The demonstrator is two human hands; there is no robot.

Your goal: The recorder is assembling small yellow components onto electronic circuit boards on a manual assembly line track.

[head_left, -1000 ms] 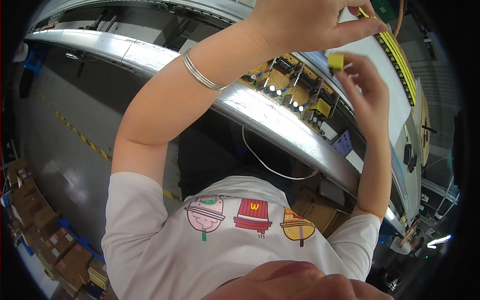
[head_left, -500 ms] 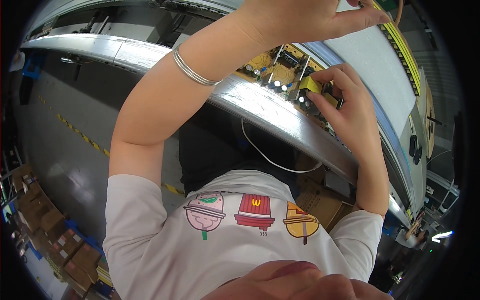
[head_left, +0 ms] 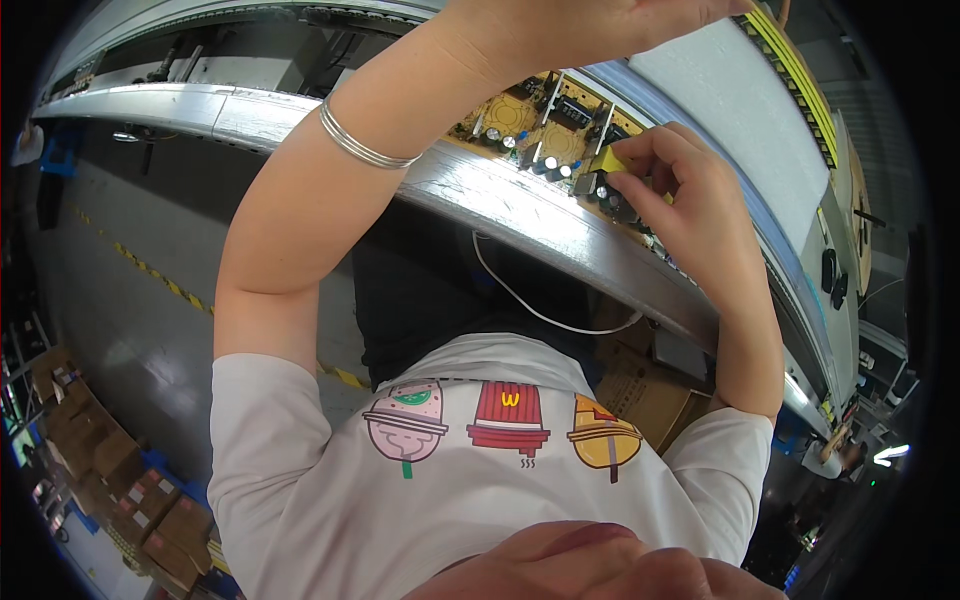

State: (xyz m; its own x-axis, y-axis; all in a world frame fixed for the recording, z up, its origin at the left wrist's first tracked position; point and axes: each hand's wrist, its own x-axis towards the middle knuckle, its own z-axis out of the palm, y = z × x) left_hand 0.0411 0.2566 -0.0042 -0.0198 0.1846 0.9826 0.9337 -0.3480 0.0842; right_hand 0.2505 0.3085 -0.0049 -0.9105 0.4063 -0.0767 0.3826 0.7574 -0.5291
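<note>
A circuit board (head_left: 560,143) crowded with parts lies along the metal rail in front of me. It carries small capacitors, upright metal plates and dark blocks. My right hand (head_left: 680,180) is closed over its right part, thumb and forefinger pinching a yellow-wrapped transformer (head_left: 606,160) at the board. Whether the transformer is seated in the board cannot be made out. My left hand (head_left: 640,22) reaches across above the board to the upper edge of the picture. Its thumb points right, while its other fingers are cut off, so any thing in them is out of sight.
A silvery rail (head_left: 500,195) runs between the board and my body. Beyond the board is a pale flat surface (head_left: 735,95) with a yellow slotted strip (head_left: 795,75) along it. A white cable (head_left: 520,308) hangs under the rail. Cardboard boxes (head_left: 110,450) are stacked at lower left.
My left arm has shifted slightly up and left, and its hand has moved further out of the picture. The right hand still pinches the transformer in nearly the same place.
</note>
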